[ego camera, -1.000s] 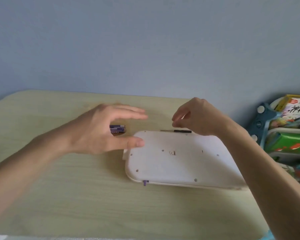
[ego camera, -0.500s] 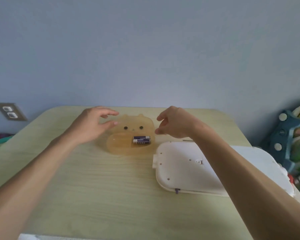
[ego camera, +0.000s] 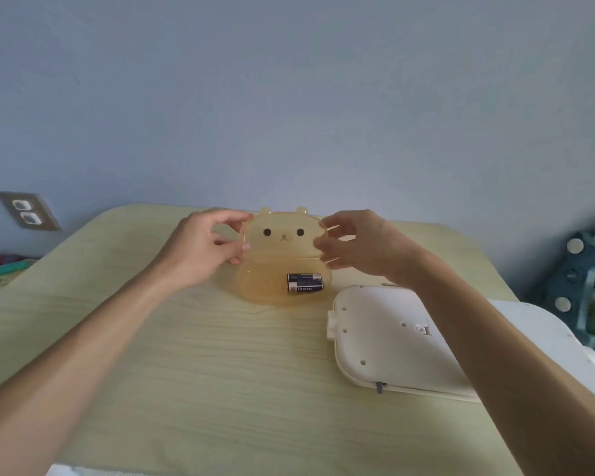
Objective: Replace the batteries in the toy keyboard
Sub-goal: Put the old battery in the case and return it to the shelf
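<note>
A translucent amber bear-shaped container [ego camera: 265, 286] lies on the wooden table [ego camera: 186, 355]. Its lid [ego camera: 284, 237], with two dark eyes, stands tilted up at the back. My left hand [ego camera: 203, 249] pinches the lid's left edge and my right hand [ego camera: 354, 242] pinches its right edge. Two dark batteries [ego camera: 304, 282] lie side by side in the container's base. The white toy keyboard [ego camera: 385, 338] rests face down to the right, partly under my right forearm.
A wall socket [ego camera: 28, 211] sits at the left on the blue wall. A shelf with colourful toys and books [ego camera: 588, 286] stands at the right edge. The table's near edge is at the bottom of the view.
The view swung left and up, bringing the bear container to the centre. Both hands moved from above the keyboard onto the lid and took hold of its sides, and the lid now stands tilted up.
</note>
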Tool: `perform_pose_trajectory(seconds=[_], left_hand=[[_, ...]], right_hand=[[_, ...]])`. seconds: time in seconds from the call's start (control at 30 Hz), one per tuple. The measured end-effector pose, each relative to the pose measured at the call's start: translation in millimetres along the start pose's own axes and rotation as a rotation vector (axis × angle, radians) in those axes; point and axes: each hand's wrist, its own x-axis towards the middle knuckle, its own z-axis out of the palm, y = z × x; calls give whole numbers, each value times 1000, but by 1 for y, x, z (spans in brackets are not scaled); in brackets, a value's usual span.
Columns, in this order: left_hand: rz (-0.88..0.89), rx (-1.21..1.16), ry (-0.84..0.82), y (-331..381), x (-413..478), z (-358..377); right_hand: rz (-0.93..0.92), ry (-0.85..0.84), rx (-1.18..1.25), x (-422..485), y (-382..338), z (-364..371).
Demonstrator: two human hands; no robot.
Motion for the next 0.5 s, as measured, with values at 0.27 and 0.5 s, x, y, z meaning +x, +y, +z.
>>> perform_pose_trajectory(seconds=[0.27,0.5], left_hand=[[54,-71,-209,19,-17,-10],[73,15,-263,25,-18,0]], right_hand=[[-31,47,38,-15,-3,-10],[-98,-79,-253,-24,-3,-15]])
